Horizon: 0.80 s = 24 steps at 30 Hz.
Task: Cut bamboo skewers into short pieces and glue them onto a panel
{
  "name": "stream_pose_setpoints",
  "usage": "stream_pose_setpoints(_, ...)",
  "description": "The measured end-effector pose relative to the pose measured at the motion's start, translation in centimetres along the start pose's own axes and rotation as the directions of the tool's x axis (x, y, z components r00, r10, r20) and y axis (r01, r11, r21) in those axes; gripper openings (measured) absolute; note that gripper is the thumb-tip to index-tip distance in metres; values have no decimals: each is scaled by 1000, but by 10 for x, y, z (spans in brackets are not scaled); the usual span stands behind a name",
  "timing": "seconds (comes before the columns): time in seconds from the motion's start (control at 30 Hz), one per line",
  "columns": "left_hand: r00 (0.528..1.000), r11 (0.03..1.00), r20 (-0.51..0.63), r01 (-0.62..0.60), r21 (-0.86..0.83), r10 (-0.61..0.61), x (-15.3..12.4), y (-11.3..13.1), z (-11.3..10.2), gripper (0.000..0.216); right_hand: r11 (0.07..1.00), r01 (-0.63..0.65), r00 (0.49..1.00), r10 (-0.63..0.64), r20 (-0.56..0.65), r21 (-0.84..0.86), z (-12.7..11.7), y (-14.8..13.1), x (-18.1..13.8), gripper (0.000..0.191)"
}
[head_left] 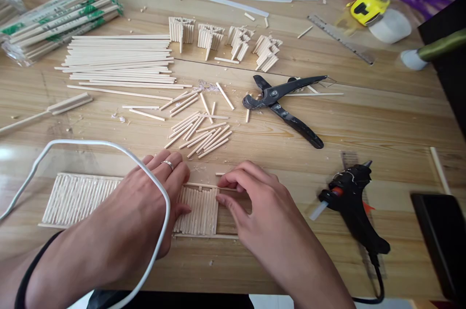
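Note:
A flat panel of short wooden sticks (78, 197) laid side by side lies near the table's front edge. My left hand (145, 202) lies flat on its right part, fingers stretched out, a ring on one finger. My right hand (251, 197) is at the panel's right end, with the fingers curled and pinched on a short stick (220, 173) at the top rail. A white cable (109, 146) loops over my left wrist.
Loose cut sticks (198, 132) lie just beyond the hands, and long sticks (120, 61) further back left. Black cutters (282, 105) lie in the middle, and a black glue gun (351, 202) at right. Small stick bundles (222, 40), a ruler (340, 37) and a yellow tape measure (367, 6) are at the back.

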<state>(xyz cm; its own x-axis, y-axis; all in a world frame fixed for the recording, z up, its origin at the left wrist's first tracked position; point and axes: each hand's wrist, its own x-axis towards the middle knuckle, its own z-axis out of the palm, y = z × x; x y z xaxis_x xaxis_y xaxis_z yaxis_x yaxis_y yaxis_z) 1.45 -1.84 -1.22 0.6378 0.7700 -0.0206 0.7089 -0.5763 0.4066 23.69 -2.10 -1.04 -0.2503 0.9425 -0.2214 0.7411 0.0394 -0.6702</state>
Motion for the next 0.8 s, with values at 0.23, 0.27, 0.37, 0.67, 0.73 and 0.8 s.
stream_pose_setpoints(0.23,998,1000,60,22,-16,-21,-2,1,-2,17,1000,19,1000,-18,-7,17,0,2,1,23)
stream_pose_setpoints(0.27,997,999,71,27,-23,-25,-2,1,-2,16,1000,22,1000,-21,-9,17,0,2,1,23)
stream_pose_setpoints(0.37,998,1000,55,19,-7,-19,-1,2,-4,14,999,28,1000,-27,-12,17,0,2,0,23)
stream_pose_setpoints(0.67,1000,999,24,-2,32,1,-2,2,-2,14,999,41,999,-41,-21,14,1,2,-1,24)
stream_pose_setpoints(0.73,1000,999,22,-3,43,2,-2,2,-2,12,999,43,999,-42,-28,12,1,1,-1,24)
stream_pose_setpoints(0.8,999,999,36,4,41,-5,-1,3,-2,11,999,44,998,-44,-38,8,2,1,-1,25)
